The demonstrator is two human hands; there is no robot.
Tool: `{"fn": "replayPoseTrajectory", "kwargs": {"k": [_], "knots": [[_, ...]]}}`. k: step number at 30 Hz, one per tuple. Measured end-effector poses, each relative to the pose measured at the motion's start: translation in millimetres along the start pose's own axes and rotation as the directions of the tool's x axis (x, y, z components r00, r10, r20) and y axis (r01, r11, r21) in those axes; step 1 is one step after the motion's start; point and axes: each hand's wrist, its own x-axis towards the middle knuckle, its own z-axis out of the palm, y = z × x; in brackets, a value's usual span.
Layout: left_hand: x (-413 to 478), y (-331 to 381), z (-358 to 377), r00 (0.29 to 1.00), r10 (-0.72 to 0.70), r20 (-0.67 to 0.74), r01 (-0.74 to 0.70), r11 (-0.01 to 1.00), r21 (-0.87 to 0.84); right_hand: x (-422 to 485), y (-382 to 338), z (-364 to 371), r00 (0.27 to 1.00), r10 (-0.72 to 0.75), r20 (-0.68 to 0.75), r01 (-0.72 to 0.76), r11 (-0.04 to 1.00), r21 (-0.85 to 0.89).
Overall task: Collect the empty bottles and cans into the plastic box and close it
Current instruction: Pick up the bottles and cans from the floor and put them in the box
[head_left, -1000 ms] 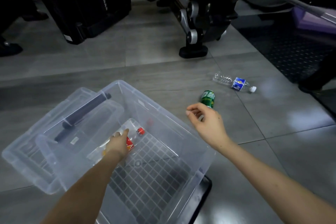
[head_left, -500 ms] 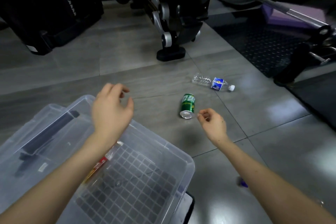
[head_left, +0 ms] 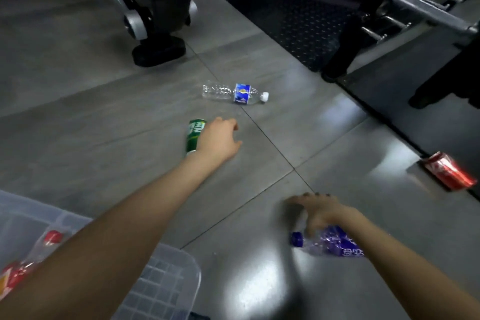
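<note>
- While the green can (head_left: 193, 134) lies on its side on the grey floor (head_left: 91, 138), I see my left grip (head_left: 218, 140) just right of it. The wrist covers the can's near end, and the fingers are loosely bent, closed on nothing that I can make out.
- Right of the green can and nearer me, my right grip (head_left: 319, 212) is blurred above a crumpled purple-labelled bottle (head_left: 335, 241) with a blue cap. I cannot tell whether it has hold of that bottle.
- Beyond the green can, a little to its right, a clear bottle (head_left: 235, 93) with a blue label and white cap lies flat.
- Far right of the green can, a red can (head_left: 446, 171) lies on its side.
- Left of the green can and nearest me, the plastic box (head_left: 181, 265) stands open, with a red-capped bottle (head_left: 49, 240) inside.
</note>
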Motion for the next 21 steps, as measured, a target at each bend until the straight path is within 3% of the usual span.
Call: {"fn": "replayPoseTrajectory", "kwargs": {"k": [3,7,10,14,16,18,21], "knots": [[-2,18,32,0.991,0.046,0.124,-0.047,0.999,-0.001,-11,27,31,0.997,0.080,0.013,-0.077,0.983,-0.166],[-16,31,57,0.983,0.060,0.174,-0.060,0.998,-0.009,-11,37,61,0.995,0.052,-0.085,-0.068,0.978,-0.195],[-28,34,51,0.987,0.058,0.150,-0.052,0.998,-0.048,-16,26,55,0.957,0.025,-0.287,-0.045,0.997,-0.063],[-52,38,22,0.997,-0.005,0.079,0.024,0.970,-0.244,-35,-8,9,0.816,0.106,-0.569,0.094,0.946,0.312],[-68,38,3,0.999,-0.034,0.027,0.042,0.928,-0.371,-50,-29,-18,0.757,0.186,-0.627,0.237,0.816,0.528],[-89,35,-17,0.998,-0.062,0.004,0.056,0.873,-0.485,-67,-51,-42,0.728,0.250,-0.638,0.401,0.599,0.693],[-122,31,-47,0.998,-0.052,0.032,0.060,0.801,-0.595,-99,-88,-71,0.701,0.225,-0.677,0.605,0.314,0.731]]}}
